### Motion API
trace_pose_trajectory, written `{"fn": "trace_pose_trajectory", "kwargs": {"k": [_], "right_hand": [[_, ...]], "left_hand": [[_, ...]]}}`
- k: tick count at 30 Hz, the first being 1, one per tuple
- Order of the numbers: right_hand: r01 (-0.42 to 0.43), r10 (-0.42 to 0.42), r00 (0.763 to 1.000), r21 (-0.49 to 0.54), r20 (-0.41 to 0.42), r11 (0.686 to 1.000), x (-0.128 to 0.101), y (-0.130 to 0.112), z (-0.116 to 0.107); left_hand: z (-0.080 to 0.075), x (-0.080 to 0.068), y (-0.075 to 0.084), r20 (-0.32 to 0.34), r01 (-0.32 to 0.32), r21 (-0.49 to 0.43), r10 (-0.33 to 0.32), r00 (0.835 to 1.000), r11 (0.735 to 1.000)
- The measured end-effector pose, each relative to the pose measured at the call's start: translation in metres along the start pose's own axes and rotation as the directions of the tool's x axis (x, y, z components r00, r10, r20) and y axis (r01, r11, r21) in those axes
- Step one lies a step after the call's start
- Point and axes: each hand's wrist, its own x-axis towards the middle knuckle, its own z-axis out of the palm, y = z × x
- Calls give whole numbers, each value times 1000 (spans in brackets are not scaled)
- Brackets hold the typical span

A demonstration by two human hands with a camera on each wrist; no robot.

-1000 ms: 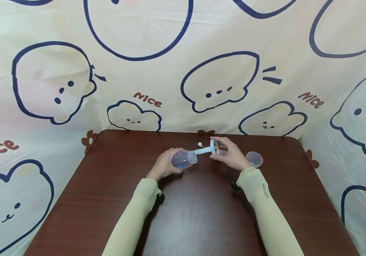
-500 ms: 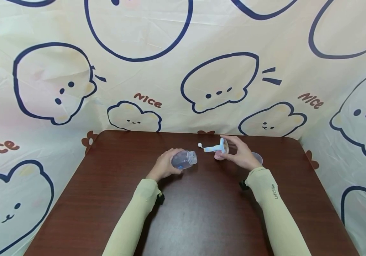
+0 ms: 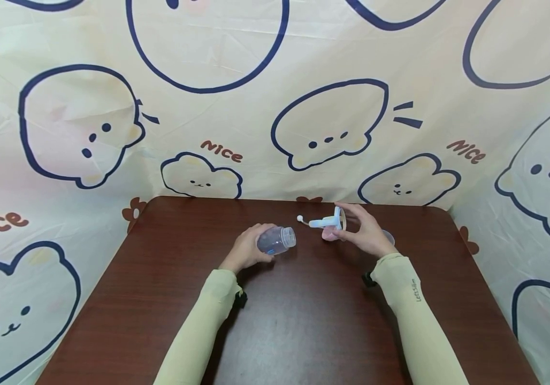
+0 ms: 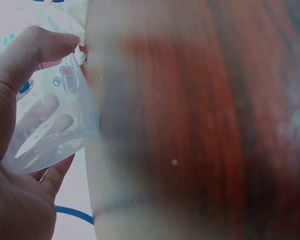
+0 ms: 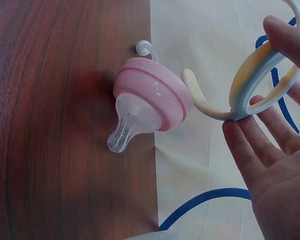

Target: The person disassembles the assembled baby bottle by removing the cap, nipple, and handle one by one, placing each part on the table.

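My left hand (image 3: 246, 248) grips a translucent baby bottle (image 3: 273, 240), tilted with its uncapped threaded neck pointing right. Thumb and fingers wrap round the bottle body (image 4: 85, 112) in the left wrist view. Across from it, my right hand (image 3: 367, 232) holds a pale blue bottle handle (image 3: 322, 222) by its ring, thumb on one side and fingers on the other. Just beyond the handle, a pink collar with a clear teat (image 5: 152, 90) sits on the table's far part. A thin straw ending in a small white ball (image 3: 300, 218) sticks out behind that collar.
A clear cup (image 3: 389, 237) stands behind my right wrist, mostly hidden by it. The dark wooden table (image 3: 275, 331) ends at a cartoon-printed cloth (image 3: 256, 117) hanging along the back and both sides.
My right hand has drawn the handle rightward, away from the bottle's neck, and the pink collar has come into sight. The left hand and bottle stay in place.
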Motion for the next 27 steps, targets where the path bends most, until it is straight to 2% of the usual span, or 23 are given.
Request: {"fn": "trace_pose_trajectory", "kwargs": {"k": [4,11,19,27], "right_hand": [[24,-24,1000,-1,-2,1000,1,0,4],[-5,5,1000,12,16,1000,1,2,15],[55,-55,997,20,49,998,2,9,23],[68,-67,995,-7,73,998,0,9,28]], "left_hand": [[0,0,0,-2,1,3,-1,1000,1000],[0,0,1,1,-1,4,1,1000,1000],[1,-1,0,-5,1,6,-1,1000,1000],[0,-1,0,-8,-13,6,13,1000,1000]]}}
